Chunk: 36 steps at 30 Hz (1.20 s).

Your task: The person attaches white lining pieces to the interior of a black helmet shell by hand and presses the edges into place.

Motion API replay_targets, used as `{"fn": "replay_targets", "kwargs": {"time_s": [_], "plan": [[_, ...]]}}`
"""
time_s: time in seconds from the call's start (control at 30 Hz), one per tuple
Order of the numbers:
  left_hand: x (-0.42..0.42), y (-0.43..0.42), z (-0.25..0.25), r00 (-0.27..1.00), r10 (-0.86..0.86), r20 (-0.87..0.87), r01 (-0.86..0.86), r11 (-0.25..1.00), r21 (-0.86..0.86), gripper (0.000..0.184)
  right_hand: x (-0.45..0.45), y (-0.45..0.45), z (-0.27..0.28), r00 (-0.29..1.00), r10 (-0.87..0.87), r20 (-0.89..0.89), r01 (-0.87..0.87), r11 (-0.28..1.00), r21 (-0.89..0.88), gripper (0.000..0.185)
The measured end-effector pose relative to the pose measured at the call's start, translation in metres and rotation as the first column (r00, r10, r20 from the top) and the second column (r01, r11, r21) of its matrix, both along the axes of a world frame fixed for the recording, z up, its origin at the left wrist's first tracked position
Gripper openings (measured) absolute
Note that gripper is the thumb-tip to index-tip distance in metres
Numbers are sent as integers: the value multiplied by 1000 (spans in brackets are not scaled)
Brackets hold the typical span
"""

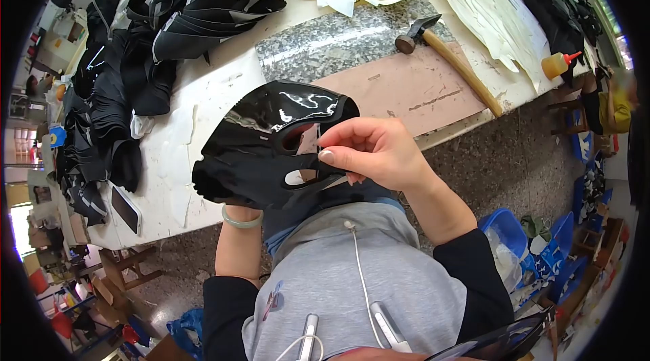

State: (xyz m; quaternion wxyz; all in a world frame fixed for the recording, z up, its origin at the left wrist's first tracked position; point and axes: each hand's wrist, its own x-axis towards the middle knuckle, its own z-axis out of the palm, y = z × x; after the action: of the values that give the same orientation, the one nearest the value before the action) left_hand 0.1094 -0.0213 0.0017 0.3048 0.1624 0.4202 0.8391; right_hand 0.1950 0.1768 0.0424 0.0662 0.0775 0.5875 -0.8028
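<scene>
A black shoe upper (261, 138), shiny patent on its far side and matte on the near side, is held up at the table's near edge. Cut-out openings show in it. My left hand (242, 211) supports it from beneath; only the wrist, with a pale green bangle (242, 219), shows, and the fingers are hidden behind the upper. At the upper's right side, by the openings, my right hand (379, 151) has thumb and forefinger pinched together. Whatever sits between those fingertips is too small to make out.
A hammer (467, 71) lies across a stone slab (338, 36) and a pinkish board (406, 83). Black uppers (217, 6) are piled left; pale cut sheets (474, 9) lie at the back. A phone (126, 211) and a glue bottle (560, 65) rest near the edges. Someone sits far right.
</scene>
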Motion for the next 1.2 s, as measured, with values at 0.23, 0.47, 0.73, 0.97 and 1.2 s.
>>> {"fn": "replay_targets", "kwargs": {"time_s": [0.23, 0.47, 0.73, 0.97, 1.2], "plan": [[-20, -5, -29, 999, 10, -30, -15, 989, -150, 38, -6, 0, 1, 977, 35, -211, 54, 914, 402, 23], [-45, 14, -74, 935, -68, -349, -84, 911, -403, 32, -18, -3, -13, 941, -71, -332, 179, 935, 305, 21], [-26, 29, -35, 610, 4, -792, -355, 896, -269, 38, -25, -4, -3, 956, -186, -225, 242, 937, 252, 14], [-5, 45, -7, 873, 102, -477, -199, 967, -158, 37, -34, -6, -10, 932, -228, -281, 332, 848, 413, 12], [-3, 58, 2, 985, 170, -20, -171, 978, -116, 29, -35, 8, -14, 968, -110, -226, 174, 942, 288, 18]]}}
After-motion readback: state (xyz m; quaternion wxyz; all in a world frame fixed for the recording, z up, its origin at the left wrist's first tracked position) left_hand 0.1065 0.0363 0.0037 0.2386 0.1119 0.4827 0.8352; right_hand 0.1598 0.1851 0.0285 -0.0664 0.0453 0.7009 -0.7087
